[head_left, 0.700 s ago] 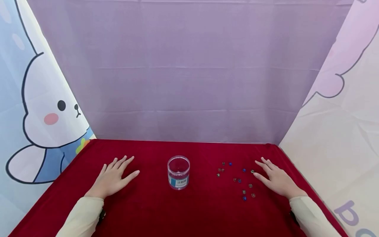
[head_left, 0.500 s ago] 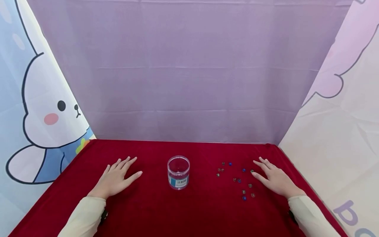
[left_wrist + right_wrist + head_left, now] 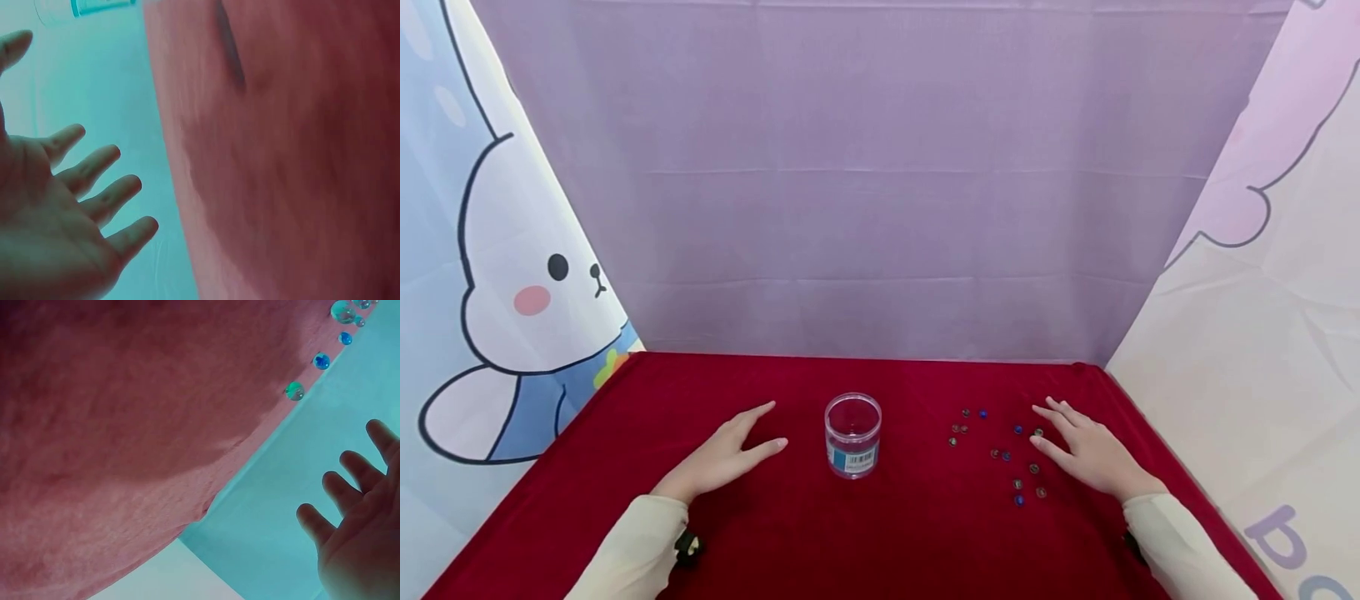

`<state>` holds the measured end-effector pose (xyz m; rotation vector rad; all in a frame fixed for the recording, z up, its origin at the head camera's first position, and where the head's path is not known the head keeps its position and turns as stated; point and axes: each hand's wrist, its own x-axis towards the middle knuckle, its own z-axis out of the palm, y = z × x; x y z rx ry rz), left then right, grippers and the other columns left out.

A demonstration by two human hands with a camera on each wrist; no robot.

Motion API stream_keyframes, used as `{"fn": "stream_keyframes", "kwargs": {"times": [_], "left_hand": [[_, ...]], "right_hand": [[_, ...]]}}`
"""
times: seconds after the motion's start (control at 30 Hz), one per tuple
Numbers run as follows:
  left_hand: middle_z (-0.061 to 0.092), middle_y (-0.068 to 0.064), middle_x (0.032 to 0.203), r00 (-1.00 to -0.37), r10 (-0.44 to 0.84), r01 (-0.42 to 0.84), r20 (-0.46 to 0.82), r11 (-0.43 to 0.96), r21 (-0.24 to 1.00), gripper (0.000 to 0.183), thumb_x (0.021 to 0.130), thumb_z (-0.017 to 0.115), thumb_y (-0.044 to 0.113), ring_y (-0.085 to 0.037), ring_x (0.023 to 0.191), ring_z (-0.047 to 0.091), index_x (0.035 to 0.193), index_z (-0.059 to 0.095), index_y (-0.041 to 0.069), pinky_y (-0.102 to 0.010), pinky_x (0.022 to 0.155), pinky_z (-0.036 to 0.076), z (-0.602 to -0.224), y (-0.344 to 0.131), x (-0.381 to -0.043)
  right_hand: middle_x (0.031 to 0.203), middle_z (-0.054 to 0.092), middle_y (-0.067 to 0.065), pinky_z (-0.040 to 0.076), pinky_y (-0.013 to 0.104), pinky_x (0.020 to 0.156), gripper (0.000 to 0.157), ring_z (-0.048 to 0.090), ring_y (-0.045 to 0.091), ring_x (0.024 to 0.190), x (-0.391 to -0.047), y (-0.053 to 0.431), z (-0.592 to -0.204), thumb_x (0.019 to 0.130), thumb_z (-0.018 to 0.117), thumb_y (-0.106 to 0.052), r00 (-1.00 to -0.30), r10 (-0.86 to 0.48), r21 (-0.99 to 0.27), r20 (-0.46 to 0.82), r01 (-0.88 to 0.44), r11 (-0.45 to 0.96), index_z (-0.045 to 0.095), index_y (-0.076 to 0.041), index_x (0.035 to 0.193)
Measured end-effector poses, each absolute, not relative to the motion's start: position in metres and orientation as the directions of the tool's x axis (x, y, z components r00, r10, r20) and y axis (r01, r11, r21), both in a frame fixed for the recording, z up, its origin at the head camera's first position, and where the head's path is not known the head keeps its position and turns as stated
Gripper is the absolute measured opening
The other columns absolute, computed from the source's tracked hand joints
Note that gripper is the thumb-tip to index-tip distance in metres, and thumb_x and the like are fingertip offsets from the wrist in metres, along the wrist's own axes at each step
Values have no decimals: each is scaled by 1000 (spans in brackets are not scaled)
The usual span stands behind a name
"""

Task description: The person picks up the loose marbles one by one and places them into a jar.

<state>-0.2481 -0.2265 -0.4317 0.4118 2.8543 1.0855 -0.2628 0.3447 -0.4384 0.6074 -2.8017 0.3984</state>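
Lower left and right of your head view: two cream sleeves (image 3: 628,546). Past the cuffs: your left hand (image 3: 722,458), fingers extended and spread, holding nothing; your right hand (image 3: 1097,457), fingers likewise extended, holding nothing, thumb near the marbles. Red velvety cloth-covered tabletop (image 3: 880,546), lower half. Right of centre: small round glass marbles (image 3: 1007,457), blue, green and brownish, scattered loose. Lower centre: clear cylindrical plastic jar (image 3: 853,440), labelled, upright, near your left fingertips but apart. Upper centre: pale purple fabric backdrop (image 3: 880,183).
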Motion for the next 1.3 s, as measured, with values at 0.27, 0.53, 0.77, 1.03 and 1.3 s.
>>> {"fn": "stream_keyframes", "kwargs": {"times": [0.27, 0.53, 0.77, 1.03, 1.3], "left_hand": [[39, -13, 155, -963, 266, 213, 49, 638, 740, 85, 91, 67, 55, -38, 141, 35, 156, 32, 12, -63, 108, 33, -440, -208, -251], [43, -12, 152, -964, 264, 184, 36, 564, 805, 84, 88, 74, 49, -37, 139, 38, 154, 35, 14, -60, 107, 38, -444, -188, -252], [47, -10, 149, -964, 263, 161, 31, 490, 857, 82, 87, 77, 45, -36, 137, 42, 152, 38, 13, -59, 106, 39, -451, -173, -253], [46, -14, 147, -952, 303, 169, 33, 433, 885, 83, 87, 79, 37, -39, 134, 44, 152, 35, 10, -58, 104, 41, -456, -162, -255], [45, -12, 147, -950, 312, 149, 27, 374, 915, 81, 87, 80, 33, -39, 132, 45, 152, 35, 12, -57, 104, 41, -459, -153, -258]], "right_hand": [[152, 42, 21, 30, 64, 107, 61, 35, 44, 139, -263, 336, -438, 100, 55, -51, -891, -366, -226, 270, -428, 875, 52, -10, 145], [150, 45, 18, 34, 64, 106, 58, 40, 43, 137, -263, 330, -438, 100, 57, -48, -871, -389, -218, 300, -459, 861, 55, -9, 143], [148, 48, 16, 38, 62, 104, 55, 46, 39, 133, -263, 326, -438, 98, 63, -42, -850, -410, -203, 331, -488, 849, 56, -10, 142], [141, 55, 14, 42, 61, 101, 53, 54, 35, 125, -262, 318, -437, 97, 66, -38, -840, -425, -187, 338, -502, 844, 56, -10, 141], [139, 57, 11, 45, 57, 99, 56, 54, 34, 125, -261, 312, -440, 98, 62, -44, -846, -435, -209, 309, -507, 836, 55, -11, 142]]}}
